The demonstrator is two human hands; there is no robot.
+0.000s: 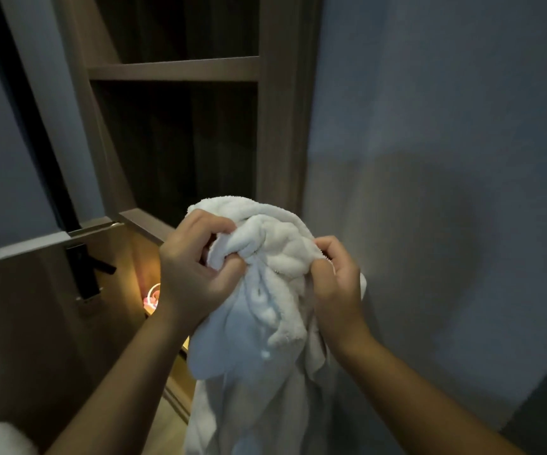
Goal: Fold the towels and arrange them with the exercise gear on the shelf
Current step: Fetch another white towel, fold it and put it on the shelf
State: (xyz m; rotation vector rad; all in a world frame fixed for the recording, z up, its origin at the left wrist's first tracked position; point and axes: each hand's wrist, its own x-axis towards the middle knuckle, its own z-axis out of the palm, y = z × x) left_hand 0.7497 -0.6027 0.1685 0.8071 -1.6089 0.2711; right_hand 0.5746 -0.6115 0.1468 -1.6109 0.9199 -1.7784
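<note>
Both hands held a bunched white towel point(265, 290) before the wooden shelf point(173, 68). The left hand point(193, 267) gripped its top folds. The right hand point(334, 277) pinched its edge.

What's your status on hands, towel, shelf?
Left hand and right hand both grip the towel. Towel bunched, unfolded, tail hanging. Shelf just beyond, nothing seen between.

White towel point(259, 310) (bunched, hanging)
</note>
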